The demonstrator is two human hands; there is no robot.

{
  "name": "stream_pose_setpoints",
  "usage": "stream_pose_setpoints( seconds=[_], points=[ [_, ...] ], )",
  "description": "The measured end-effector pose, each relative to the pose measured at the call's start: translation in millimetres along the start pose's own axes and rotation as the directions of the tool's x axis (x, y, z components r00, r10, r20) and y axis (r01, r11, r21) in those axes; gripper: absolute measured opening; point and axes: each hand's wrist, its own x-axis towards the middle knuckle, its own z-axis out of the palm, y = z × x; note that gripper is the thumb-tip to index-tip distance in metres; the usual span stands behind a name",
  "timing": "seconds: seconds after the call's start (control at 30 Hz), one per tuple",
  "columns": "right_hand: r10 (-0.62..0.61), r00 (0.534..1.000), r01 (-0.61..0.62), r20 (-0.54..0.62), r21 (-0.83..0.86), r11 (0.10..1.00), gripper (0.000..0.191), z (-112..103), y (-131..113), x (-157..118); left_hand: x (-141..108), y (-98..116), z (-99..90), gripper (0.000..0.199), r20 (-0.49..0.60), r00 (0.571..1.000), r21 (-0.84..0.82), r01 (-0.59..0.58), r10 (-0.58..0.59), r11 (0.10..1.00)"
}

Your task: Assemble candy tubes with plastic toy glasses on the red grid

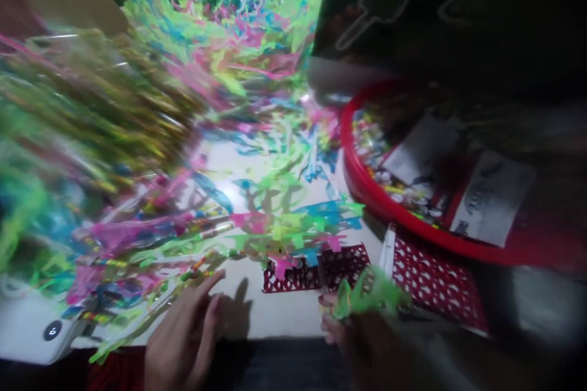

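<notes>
At lower right-of-ctr of frame, a translucent light-green plastic film piece [371, 294] is held in the right hand [337, 321], apparently pinched btwn thumb & fingers; exact grip can't be told due to blur/shadow. At lower left, the left hand [181, 336] is held near the white tabletop [275, 314], w/ thumb & index finger spread apart; its other fingers are mostly hidden. Just beside its index fingertip, thin sticks w/ multicol. bands [197, 266] are seen. Lower ctr, a dark-red perforated plastic strip [300, 279] is partly overlapped by a row of small pink, green & blue film cutouts [298, 226]. At right, small bits & printed white cards [498, 195] are contained in a round red plastic basin [351, 159]. Upper ctr is filled w/ a tangled neon-coloured film heap [229, 24], motion-blurred.
</notes>
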Motion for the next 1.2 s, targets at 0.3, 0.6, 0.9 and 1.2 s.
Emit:
stream_pose_setpoints(
  seconds=[0.3,0.6,0.9,1.2],
  points=[
    [-0.175,0.982,0.175,-0.066,0.005,0.984,0.011,5,-21,2,17,88,27.0,0.032,0.164,0.983,-0.650,0.042,0.086,0.759],
    [-0.181,0.981,0.180,-0.073,-0.014,0.983,0.015,5,-17,0,30,96,34.5,0.013,0.137,0.986,-0.615,0.013,0.090,0.789],
    [0.009,0.975,-0.033,-0.221,-0.104,0.994,0.033,1,-5,30,-21,48,21.7,0.023,0.056,0.966,-0.303,0.256,-0.251,0.918],
    [-0.087,0.978,0.025,-0.189,-0.310,0.950,0.057,27,30,40,-10,-10,-9.1,0.053,0.061,0.809,-0.011,0.586,-0.584,0.810]
  ],
)
